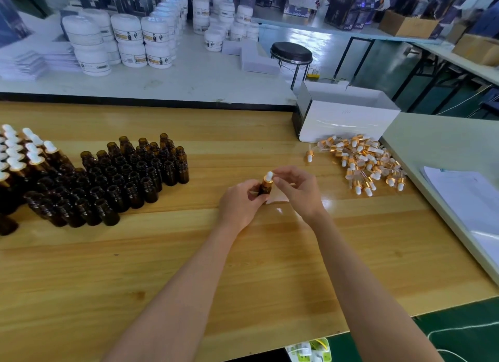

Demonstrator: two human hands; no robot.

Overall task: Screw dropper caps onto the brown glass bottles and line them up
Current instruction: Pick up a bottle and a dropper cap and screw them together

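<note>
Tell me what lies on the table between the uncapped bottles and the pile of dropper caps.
Head view: only both hands, left and right, on one bottle; otherwise bare wood.

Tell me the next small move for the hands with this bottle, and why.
Probably keep twisting the dropper cap down with the right hand while the left hand steadies the brown bottle. The cap already sits on the neck, fingers pinch its top, and the bottle is not yet among the capped bottles at far left.

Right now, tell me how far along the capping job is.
Done: a cluster of capped bottles at far left. In hand: left hand holds a bottle while right hand works its cap. Left: many open bottles and loose caps.
</note>
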